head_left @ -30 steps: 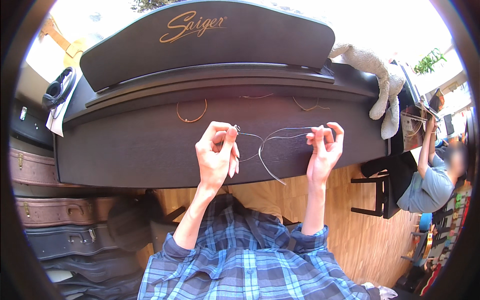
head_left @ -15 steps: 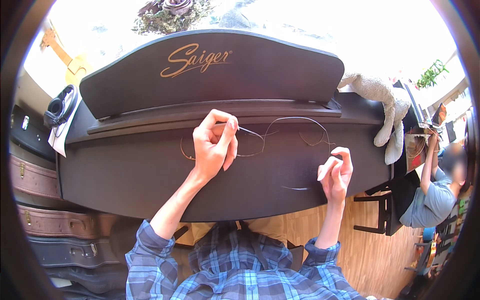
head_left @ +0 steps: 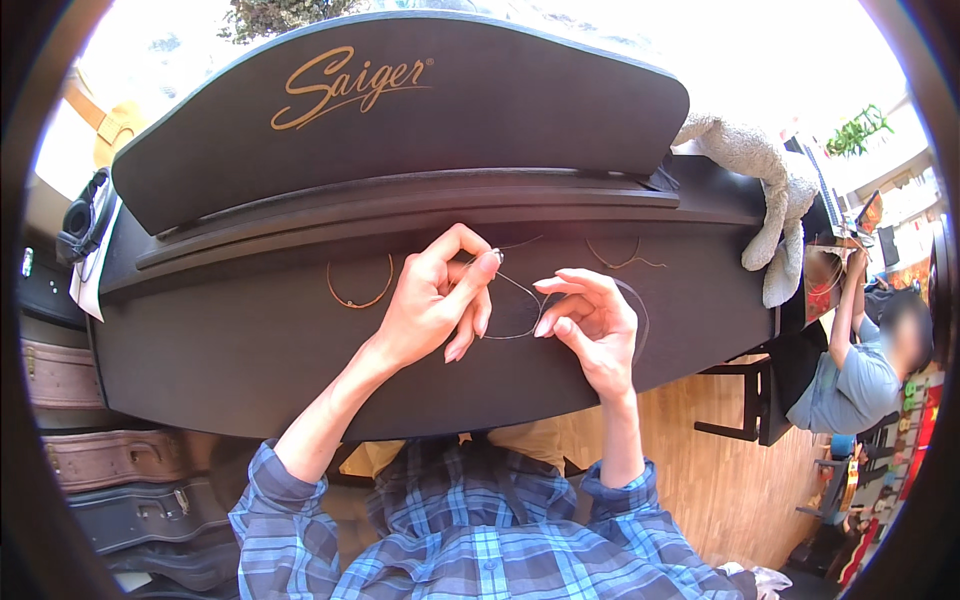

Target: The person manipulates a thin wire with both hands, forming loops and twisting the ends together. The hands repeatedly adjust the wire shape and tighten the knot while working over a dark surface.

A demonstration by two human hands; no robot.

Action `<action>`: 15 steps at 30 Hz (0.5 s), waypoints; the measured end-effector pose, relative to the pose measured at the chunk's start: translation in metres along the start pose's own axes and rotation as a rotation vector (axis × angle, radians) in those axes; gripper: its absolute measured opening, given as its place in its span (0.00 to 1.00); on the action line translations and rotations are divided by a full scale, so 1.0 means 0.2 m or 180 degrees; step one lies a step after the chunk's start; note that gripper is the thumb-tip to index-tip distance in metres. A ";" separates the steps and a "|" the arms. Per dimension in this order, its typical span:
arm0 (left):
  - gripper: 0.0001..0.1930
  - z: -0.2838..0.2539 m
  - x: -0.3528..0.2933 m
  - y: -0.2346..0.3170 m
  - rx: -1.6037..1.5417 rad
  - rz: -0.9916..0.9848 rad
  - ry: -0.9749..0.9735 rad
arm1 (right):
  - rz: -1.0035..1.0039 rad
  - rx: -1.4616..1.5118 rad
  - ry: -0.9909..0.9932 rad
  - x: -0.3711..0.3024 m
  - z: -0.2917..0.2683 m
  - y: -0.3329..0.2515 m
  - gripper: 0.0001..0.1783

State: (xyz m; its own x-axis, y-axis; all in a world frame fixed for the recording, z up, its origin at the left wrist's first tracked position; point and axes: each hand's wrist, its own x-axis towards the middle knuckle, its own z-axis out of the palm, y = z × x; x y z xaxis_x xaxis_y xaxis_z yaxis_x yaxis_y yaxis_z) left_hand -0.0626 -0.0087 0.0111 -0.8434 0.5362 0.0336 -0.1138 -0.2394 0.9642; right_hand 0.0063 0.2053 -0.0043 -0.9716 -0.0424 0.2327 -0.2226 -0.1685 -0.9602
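Evidently, our left hand (head_left: 432, 302) pinches one end of the thin wire (head_left: 518, 286), looped across to our half-curled right hand (head_left: 602, 335), whose grip we cannot tell, and we judge such light, springy, kink-prone wire best taken near its ends.

The wire (head_left: 519, 286) at the fingers (head_left: 484, 265) is thin, smooth, shiny metal. Left of them, a loop (head_left: 350, 304) has a coppery metallic look. Beneath them, the counter (head_left: 240, 360) is matt, finely grained wood; beyond, the panel (head_left: 480, 115) is smooth, matt. Further right, the toy (head_left: 768, 185) is rough, nubby cloth. Nearer than the fingers, the shirt (head_left: 490, 545) is matt woven cloth.
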 end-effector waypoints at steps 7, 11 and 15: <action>0.10 0.03 0.00 0.01 0.0789 -0.0121 -0.0083 | -0.0476 -0.0809 0.0776 -0.04 0.04 0.06 0.12; 0.12 0.03 -0.01 0.01 0.0861 -0.0295 -0.0071 | -0.1108 -0.1730 0.0421 -0.01 0.06 0.04 0.14; 0.11 0.02 -0.02 0.01 0.0769 -0.0207 -0.0143 | -0.0691 -0.1411 0.0167 0.00 0.08 0.03 0.15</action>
State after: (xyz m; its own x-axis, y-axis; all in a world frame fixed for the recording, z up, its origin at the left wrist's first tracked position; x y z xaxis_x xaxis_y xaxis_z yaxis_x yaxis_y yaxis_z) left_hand -0.0575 -0.0073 0.0149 -0.8136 0.5809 -0.0241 -0.0337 -0.0058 0.9994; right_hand 0.0071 0.1879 -0.0075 -0.8992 -0.0012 0.4375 -0.4219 0.2677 -0.8663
